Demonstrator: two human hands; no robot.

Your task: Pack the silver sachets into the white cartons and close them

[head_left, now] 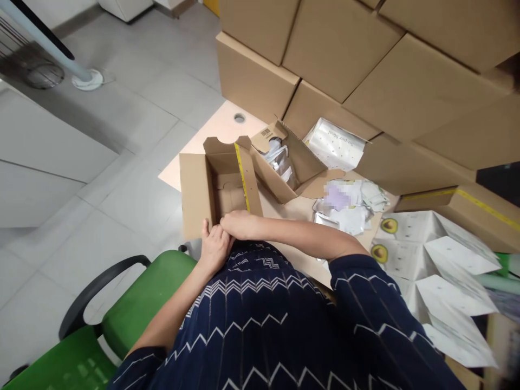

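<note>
An open cardboard box point(195, 189) stands on the table's left part, near my body, its inside facing up. A yellow strip point(242, 173) runs along its right flap. At the box's near edge my left hand point(215, 248) is closed on the cardboard, thumb sticking up. Against it, my right hand point(239, 225) is curled in a fist-like grip at the same edge. The fingertips of both hands are partly hidden. To the right, a second open box point(276, 181) holds silvery packets point(280, 160).
Large cartons point(337, 54) are stacked along the back. Loose sachets point(353, 211) and a white printed pouch point(335, 143) lie on the table point(195, 154). Folded avocado-print cartons point(410, 244) are at right. A green chair point(150, 298) stands at my left.
</note>
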